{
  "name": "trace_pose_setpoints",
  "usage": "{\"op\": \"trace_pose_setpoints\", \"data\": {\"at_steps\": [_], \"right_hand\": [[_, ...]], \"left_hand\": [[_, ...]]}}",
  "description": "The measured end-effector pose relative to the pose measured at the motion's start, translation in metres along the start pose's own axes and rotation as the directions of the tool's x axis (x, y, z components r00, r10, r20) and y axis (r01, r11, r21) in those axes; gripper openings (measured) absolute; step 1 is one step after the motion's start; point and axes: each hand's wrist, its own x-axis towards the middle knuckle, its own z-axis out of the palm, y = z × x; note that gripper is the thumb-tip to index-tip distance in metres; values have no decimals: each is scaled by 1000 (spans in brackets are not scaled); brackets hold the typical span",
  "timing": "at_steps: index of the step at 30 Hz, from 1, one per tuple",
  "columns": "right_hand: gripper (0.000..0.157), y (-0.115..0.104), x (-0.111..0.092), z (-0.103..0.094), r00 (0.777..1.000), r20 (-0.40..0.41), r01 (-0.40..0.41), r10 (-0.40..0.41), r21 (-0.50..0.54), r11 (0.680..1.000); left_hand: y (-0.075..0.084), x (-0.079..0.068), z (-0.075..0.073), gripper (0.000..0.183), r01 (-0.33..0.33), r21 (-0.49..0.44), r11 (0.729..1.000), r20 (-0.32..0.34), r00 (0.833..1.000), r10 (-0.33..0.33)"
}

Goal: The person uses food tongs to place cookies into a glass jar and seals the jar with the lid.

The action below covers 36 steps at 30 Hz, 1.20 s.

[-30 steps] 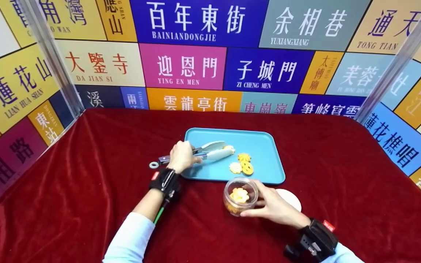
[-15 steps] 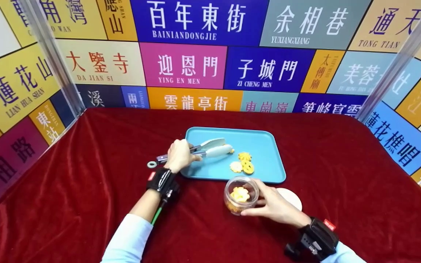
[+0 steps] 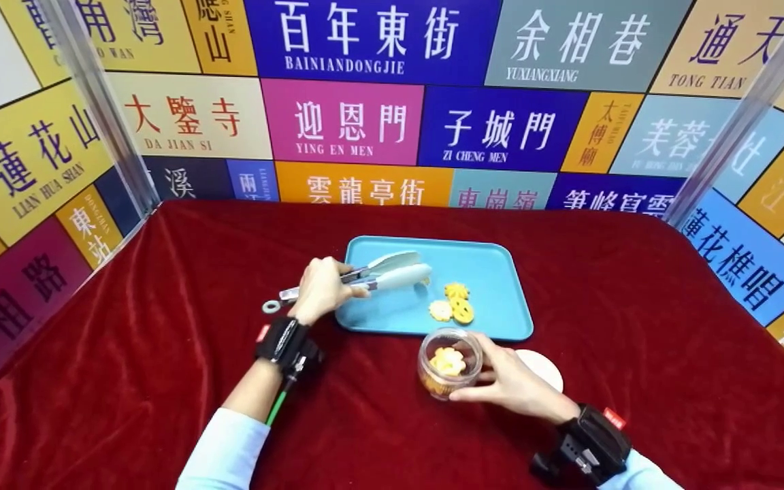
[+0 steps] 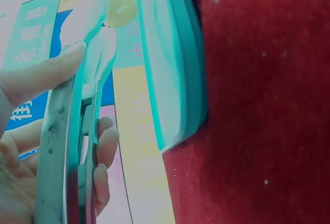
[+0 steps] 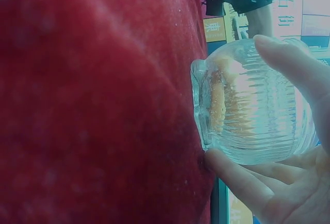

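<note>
Left hand (image 3: 324, 289): fingers and thumb curled round the handles of a pair of tongs (image 3: 395, 275), thumb on one arm, fingertips on the other. Tongs reached right over the left part of the tray (image 3: 491, 262); a small gap showed between their pale tips. A yellow cookie (image 4: 122, 9) sat at these tips, clear of the tray rim in the left wrist view; exact contact could not be told.

Right hand (image 3: 518, 384): part-open grip round the right side of a clear ribbed jar (image 5: 273, 116), mouth up, standing on the table (image 3: 365, 429) just near of the tray. Several cookies (image 3: 448, 362) lay inside the jar.

On the tray, right of the tongs: a flower-shaped cookie (image 3: 457, 291), with a pale round cookie (image 3: 441, 311) and a pretzel-like cookie (image 3: 463, 311) close together on its near side.

White disc (image 3: 543, 367) lay right of the jar, partly hidden by the right hand. Red cloth covered the table; coloured sign panels (image 3: 341, 122) stood on the far side.
</note>
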Motion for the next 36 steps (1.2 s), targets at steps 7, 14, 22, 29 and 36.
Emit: {"op": "trace_pose_setpoints", "data": {"at_steps": [7,14,22,29,36], "right_hand": [[76,-1,-1,1,1000,4,1,-1,4,1000],[75,-2,-1,1,1000,2,8,-8,19,1000],[76,-1,-1,1,1000,0,12,-12,17,1000],[77,-1,0,1,1000,0,3,-3,15,1000],[77,-1,0,0,1000,4,8,-8,12,1000]], "left_hand": [[-1,-8,-7,38,-7,-70,998,9,1000,8],[-1,-16,-16,42,-105,-122,987,-19,994,103],[0,-27,-27,41,-214,-178,961,8,976,219],[0,-33,-36,44,-253,-252,934,75,957,280],[1,-38,-42,47,-297,-302,906,112,933,343]]}}
